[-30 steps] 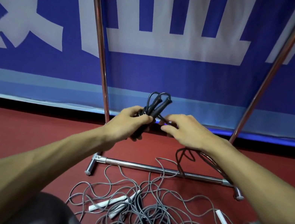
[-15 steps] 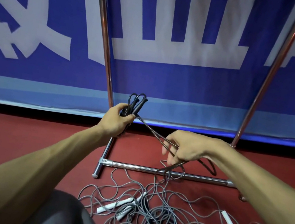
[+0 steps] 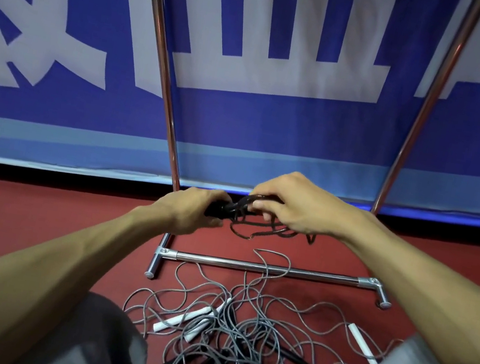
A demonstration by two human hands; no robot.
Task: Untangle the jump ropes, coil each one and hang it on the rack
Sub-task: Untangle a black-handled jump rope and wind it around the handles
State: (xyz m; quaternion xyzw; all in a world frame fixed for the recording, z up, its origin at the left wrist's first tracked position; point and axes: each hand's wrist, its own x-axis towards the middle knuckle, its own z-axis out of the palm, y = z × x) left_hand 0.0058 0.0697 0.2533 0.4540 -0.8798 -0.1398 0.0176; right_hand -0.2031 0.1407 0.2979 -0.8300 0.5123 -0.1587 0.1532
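Your left hand [image 3: 191, 212] grips the black jump rope [image 3: 258, 231] by its handles and your right hand [image 3: 301, 208], just beside it, pinches the loose loops, so the bundle lies crosswise between them, low before the rack [image 3: 218, 261], whose top rail is out of view above.

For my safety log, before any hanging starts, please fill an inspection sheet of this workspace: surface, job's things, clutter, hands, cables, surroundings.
Surface: red floor, with ropes lying on it.
Job's things: black jump rope, partly coiled, held between both hands; grey rope tangle with white handles on the floor, one loop crossing the rack bottom bar; nothing seen hanging on the rack's visible part.
Clutter: nothing seen.
Hands: left hand grips the black rope's handle end; right hand pinches its loops.
Cables: nothing seen besides the ropes.
Surroundings: blue banner behind the rack.
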